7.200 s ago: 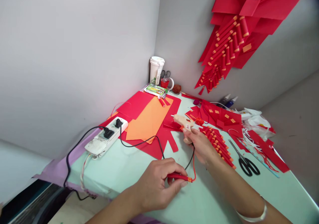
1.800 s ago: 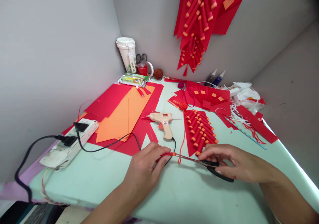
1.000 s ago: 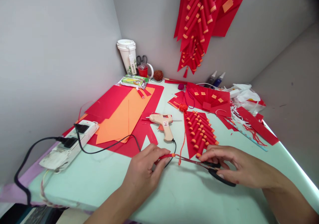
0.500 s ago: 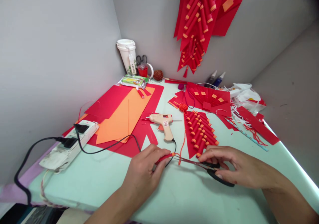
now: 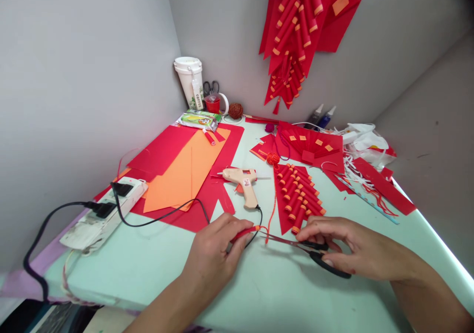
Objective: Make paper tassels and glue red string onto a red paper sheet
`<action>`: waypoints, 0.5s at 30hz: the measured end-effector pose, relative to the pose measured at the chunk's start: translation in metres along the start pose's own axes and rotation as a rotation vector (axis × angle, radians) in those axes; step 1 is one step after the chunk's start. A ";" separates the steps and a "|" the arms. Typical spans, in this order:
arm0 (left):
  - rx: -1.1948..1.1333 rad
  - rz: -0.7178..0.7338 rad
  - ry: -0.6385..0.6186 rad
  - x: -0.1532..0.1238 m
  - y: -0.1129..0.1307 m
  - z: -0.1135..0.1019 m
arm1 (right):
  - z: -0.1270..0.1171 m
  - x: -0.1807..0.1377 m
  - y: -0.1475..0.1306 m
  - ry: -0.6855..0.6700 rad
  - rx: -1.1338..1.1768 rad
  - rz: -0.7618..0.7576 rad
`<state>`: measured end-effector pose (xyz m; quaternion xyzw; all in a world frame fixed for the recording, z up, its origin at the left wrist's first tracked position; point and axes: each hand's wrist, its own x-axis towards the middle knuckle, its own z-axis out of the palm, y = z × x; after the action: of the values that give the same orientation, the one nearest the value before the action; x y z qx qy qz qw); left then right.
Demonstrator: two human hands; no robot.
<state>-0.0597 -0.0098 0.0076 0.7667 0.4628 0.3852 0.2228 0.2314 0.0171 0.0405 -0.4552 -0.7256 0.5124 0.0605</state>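
Note:
My left hand pinches a small red paper roll with an orange end just above the pale green table. A red string runs from the roll's orange end up toward the sheet of glued red rolls. My right hand grips black-handled scissors, its fingers through the loops. The blades point left and meet the string next to the roll's tip. A beige glue gun lies on the table just beyond my hands.
Red and orange paper sheets lie at the left, beside a white power strip with black cords. A white cup, a red mug with scissors, glue bottles and paper scraps line the back. A red paper decoration hangs on the wall.
Seven seconds ago my right hand held the glue gun; it now lies on the table and that hand holds the scissors. Over the last second both hands have barely moved.

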 end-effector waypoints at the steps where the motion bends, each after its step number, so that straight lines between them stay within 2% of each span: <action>1: 0.000 0.003 0.001 0.000 0.000 0.000 | 0.000 0.000 0.000 0.005 0.000 -0.002; 15: -0.019 0.012 0.029 0.002 0.002 0.000 | 0.000 0.001 -0.001 -0.003 -0.001 -0.010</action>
<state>-0.0585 -0.0086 0.0097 0.7617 0.4578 0.4017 0.2212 0.2300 0.0181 0.0410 -0.4508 -0.7284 0.5122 0.0619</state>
